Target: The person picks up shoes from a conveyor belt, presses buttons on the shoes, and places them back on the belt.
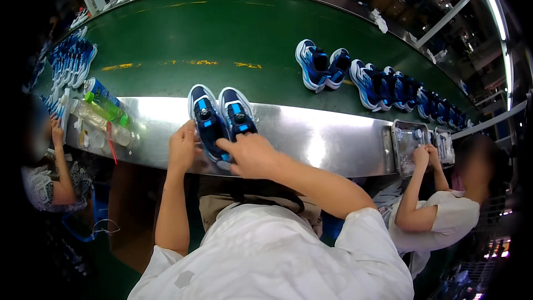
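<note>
Blue-and-white sneakers [206, 115], a pair, left of centre, over steel counter [344, 139]. Head view: left hand [183, 143] bent at left shoe's side, right hand [251, 154] across both heels, forefinger extended; grips can't be told. Blue-labelled bottle [104, 92], left: print illegible.

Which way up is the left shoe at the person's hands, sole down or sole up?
Sole down: the left shoe shows its upper and opening to the camera.

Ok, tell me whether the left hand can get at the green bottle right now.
Probably yes: only bare metal counter shows between the left hand and the green bottle, though the hand is busy at the left shoe.
</note>
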`<state>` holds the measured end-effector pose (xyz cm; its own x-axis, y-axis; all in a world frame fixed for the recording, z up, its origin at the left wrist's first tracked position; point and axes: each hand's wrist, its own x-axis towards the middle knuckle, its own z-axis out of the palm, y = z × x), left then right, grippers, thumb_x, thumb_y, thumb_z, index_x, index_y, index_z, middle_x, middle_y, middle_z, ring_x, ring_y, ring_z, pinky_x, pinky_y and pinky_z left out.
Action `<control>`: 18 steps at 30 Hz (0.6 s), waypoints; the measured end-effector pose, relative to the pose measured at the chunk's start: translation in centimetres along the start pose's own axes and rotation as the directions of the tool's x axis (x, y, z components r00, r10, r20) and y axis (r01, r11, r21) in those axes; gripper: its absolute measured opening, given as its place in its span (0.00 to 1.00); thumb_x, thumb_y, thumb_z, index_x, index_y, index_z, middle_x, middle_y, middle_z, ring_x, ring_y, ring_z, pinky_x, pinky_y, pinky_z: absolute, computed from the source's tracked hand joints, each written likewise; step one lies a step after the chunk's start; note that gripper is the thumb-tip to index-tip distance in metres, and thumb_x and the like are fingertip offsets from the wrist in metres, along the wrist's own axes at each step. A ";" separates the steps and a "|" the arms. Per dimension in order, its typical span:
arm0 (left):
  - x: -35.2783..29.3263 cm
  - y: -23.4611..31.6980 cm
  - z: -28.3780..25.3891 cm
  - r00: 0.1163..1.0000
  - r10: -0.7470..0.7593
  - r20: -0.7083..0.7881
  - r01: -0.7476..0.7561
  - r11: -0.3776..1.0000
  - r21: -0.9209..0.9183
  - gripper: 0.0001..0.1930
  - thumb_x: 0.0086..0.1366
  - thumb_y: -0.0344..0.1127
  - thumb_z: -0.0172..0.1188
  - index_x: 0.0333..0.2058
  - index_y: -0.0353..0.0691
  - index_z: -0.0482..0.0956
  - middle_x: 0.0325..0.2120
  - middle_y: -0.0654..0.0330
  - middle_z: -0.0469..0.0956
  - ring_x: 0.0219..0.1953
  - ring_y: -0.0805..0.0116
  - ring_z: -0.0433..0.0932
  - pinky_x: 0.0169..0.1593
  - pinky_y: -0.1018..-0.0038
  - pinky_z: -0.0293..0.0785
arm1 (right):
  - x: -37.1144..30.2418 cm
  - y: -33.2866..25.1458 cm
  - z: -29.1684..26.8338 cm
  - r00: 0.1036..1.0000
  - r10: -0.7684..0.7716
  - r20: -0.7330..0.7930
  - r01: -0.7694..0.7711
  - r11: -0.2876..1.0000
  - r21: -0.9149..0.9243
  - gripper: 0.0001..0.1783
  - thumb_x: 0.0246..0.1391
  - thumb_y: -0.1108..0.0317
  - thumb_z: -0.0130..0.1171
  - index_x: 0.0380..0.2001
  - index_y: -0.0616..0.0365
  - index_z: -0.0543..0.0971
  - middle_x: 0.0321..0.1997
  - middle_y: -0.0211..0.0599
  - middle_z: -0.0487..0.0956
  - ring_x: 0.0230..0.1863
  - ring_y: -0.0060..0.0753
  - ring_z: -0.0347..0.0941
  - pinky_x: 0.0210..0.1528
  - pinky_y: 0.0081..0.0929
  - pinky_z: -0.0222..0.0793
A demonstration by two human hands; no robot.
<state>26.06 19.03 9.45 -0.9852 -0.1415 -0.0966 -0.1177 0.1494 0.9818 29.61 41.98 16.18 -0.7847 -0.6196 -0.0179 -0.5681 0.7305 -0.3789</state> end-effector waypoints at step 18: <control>2.3 -4.1 0.9 0.958 0.212 -0.194 -0.195 0.975 0.103 0.12 0.73 0.28 0.56 0.49 0.26 0.82 0.31 0.55 0.85 0.21 0.75 0.77 0.26 0.75 0.75 | 7.7 17.7 -10.4 0.912 0.197 -0.360 -0.299 0.919 -0.257 0.19 0.60 0.55 0.63 0.48 0.55 0.82 0.45 0.47 0.83 0.50 0.54 0.79 0.54 0.47 0.76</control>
<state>24.15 19.00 5.07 -0.9445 -0.2934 0.1477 0.0649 0.2742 0.9595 10.88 53.16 18.99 -0.9166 -0.3183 0.2419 -0.3508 0.9306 -0.1046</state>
